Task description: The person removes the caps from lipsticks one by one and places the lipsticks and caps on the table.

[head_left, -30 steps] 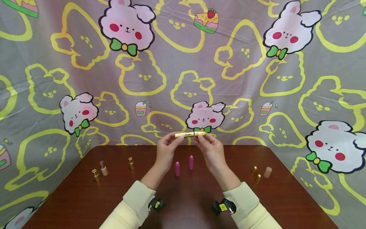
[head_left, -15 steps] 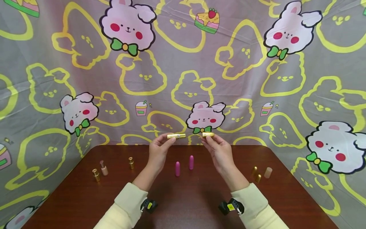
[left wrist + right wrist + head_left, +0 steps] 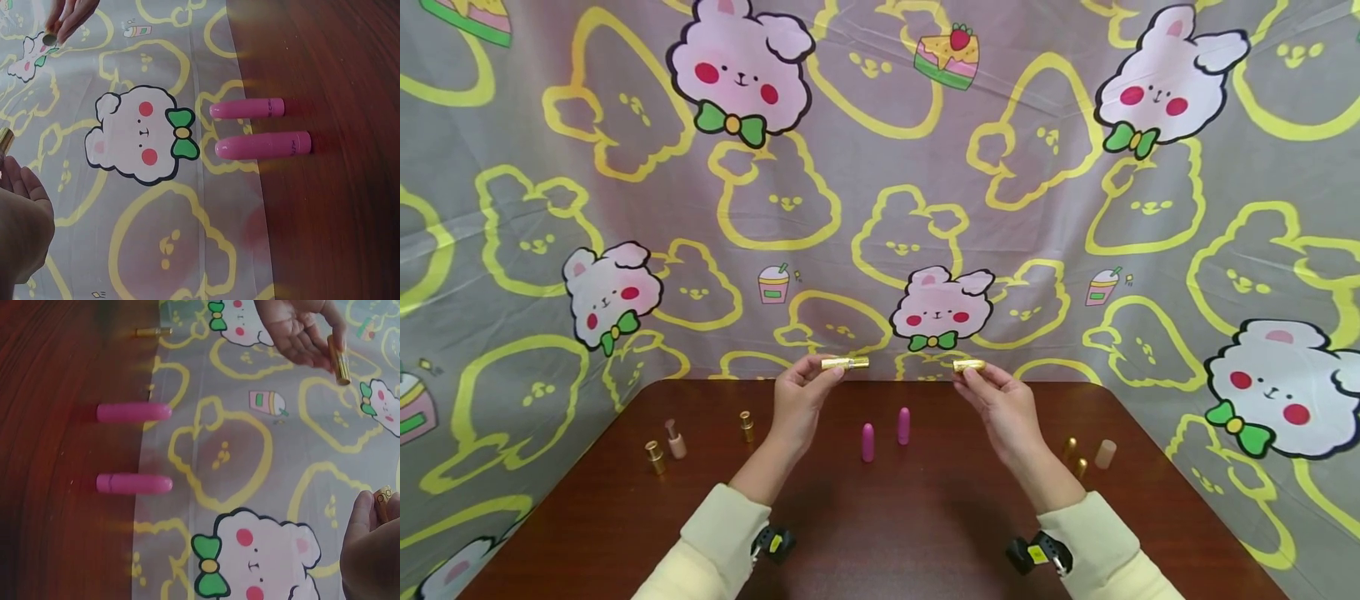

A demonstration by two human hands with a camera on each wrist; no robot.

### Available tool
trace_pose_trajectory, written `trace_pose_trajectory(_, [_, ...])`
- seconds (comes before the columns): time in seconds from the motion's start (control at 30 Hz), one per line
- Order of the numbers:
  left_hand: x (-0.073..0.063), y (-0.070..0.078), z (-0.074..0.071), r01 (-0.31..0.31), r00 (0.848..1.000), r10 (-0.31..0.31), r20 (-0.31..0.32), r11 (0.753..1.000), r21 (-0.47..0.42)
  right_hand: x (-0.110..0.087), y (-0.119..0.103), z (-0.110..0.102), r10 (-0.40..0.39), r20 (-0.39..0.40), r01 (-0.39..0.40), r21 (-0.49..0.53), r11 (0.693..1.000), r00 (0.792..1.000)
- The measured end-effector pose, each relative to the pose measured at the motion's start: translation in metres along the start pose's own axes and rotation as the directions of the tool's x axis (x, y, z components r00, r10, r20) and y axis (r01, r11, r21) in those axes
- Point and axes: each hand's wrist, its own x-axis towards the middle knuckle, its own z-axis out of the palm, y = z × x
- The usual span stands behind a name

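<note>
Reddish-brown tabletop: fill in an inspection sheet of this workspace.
Surface: glossy dark tabletop.
Job's things: shiny gold cylindrical tube and short gold cap-like piece, held apart.
Clutter: two upright pink round-topped tubes; left, two gold cylindrical tubes, one slim beige tube; right, two small gold bullet-shaped pieces, one beige cylinder.
Grippers: left hand pinches the tube; right hand pinches the cap-like piece.
Cables: nothing seen.
Surroundings: grey cartoon-printed fabric curtain.

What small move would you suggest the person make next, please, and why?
I would probably have the right hand set its gold cap beside the other caps on the right: the cap is apart from the gold tube in the left hand, and uncapped tubes stand separately on the left.
</note>
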Motion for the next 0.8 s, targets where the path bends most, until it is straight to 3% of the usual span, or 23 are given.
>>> trace_pose_trajectory(0.47, [-0.004, 0.000, -0.016, 0.006, 0.999, -0.004, -0.042, 0.998, 0.057, -0.005, -0.003, -0.028, 0.000, 0.020, 0.002, -0.107, 0.994, 1.000])
trace_pose_trajectory(0.8, [-0.007, 0.003, -0.038, 0.015, 0.999, -0.011, -0.045, 0.994, 0.106, -0.011, -0.006, -0.047, -0.018, 0.019, 0.020, -0.125, 0.992, 1.000])
